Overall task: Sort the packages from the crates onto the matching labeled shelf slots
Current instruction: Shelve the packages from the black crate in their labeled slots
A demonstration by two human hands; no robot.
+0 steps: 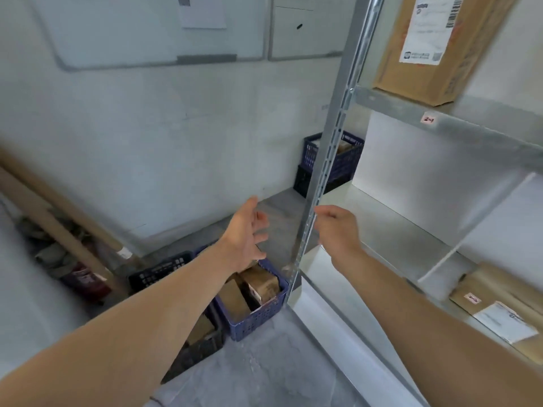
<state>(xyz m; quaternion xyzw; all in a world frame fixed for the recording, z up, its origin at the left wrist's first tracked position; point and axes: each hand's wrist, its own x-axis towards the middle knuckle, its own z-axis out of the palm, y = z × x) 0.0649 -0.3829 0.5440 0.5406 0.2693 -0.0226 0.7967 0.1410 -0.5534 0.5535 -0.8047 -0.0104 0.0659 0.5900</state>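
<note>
Head view: I am reaching with my left hand (pixel 246 233), fingers spread and empty, and my right hand (pixel 338 230) is hanging loosely curled, empty too. Just below my left palm, cardboard packages (pixel 261 282) are sitting in the blue crate (pixel 258 317); probably stiff, light, best gripped across opposite sides.

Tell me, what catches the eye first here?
The left hand, spread open, and the right hand, beside the post, reach forward mid-frame. Below the left hand sits a blue crate of brown packages. A big box stands on the shelf, upper right.
</note>
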